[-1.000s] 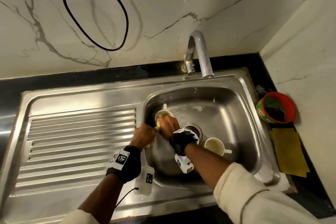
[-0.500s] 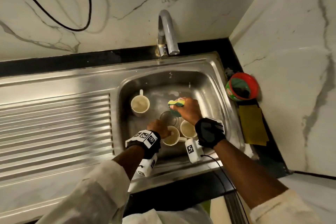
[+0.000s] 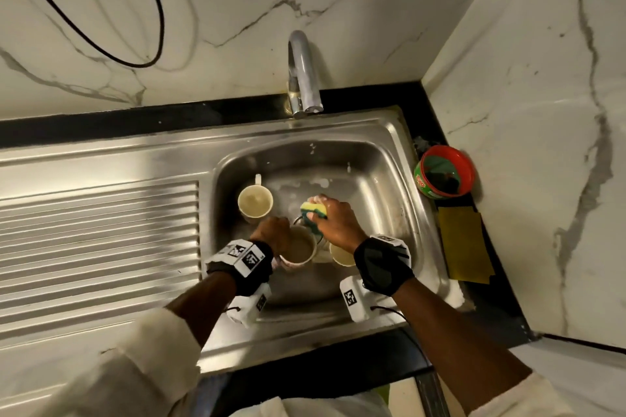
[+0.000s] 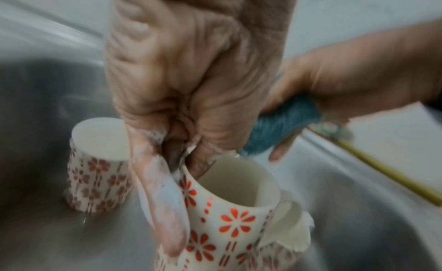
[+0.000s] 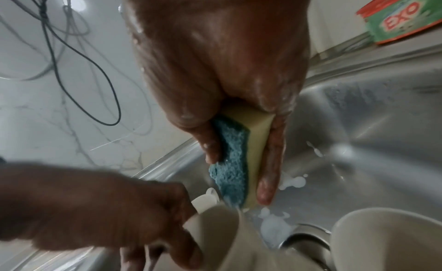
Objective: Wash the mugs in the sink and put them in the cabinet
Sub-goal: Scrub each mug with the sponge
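Note:
Three white mugs with red flower prints are in the steel sink (image 3: 389,186). My left hand (image 3: 274,230) pinches the rim of one mug (image 3: 298,249) near the drain, one digit inside the rim (image 4: 229,199) and the others outside. My right hand (image 3: 338,222) grips a yellow and blue sponge (image 3: 315,213) just above and behind that mug; the sponge's (image 5: 235,161) blue side faces left. A second mug (image 3: 255,201) stands upright at the basin's back left. The third mug (image 3: 340,256) sits partly under my right wrist.
The faucet (image 3: 301,71) arches over the basin's back edge, with no water running. A red and green soap tub (image 3: 443,171) and a yellow cloth (image 3: 464,244) lie on the right counter. The ribbed drainboard (image 3: 98,240) stretches left. A black cable (image 3: 101,10) hangs on the marble wall.
Both hands left the back-left mug. My left hand went to a mug by the drain and took its rim; my right hand carried the sponge over beside it.

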`<action>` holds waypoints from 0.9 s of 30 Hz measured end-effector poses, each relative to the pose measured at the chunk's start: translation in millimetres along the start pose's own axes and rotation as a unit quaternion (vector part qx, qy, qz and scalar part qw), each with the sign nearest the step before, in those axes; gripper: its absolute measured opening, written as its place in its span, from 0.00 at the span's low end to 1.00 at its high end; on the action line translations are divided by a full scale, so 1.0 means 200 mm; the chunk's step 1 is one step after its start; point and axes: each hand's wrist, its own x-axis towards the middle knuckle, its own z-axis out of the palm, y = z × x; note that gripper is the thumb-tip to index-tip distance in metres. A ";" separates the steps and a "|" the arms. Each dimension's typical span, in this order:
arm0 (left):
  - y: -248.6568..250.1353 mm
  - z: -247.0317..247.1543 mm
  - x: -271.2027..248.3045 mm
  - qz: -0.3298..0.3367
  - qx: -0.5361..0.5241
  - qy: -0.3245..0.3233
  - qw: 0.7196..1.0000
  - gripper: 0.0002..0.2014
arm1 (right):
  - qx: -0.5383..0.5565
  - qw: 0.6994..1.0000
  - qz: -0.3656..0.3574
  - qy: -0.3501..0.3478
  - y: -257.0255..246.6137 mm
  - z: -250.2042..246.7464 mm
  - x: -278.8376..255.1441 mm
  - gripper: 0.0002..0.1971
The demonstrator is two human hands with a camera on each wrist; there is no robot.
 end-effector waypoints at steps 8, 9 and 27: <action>-0.14 -0.42 -0.21 -0.003 -0.212 -0.011 0.977 0.07 | -0.002 0.986 -0.132 -0.107 -0.18 -0.12 0.01 0.35; -0.16 -0.45 -0.23 0.000 -0.225 -0.028 0.974 0.10 | -0.011 0.983 -0.143 -0.112 -0.20 -0.14 0.02 0.36; -0.06 -0.55 -0.29 0.161 -0.699 0.013 0.697 0.32 | 0.259 0.915 -0.111 0.290 -0.45 -0.44 0.02 0.11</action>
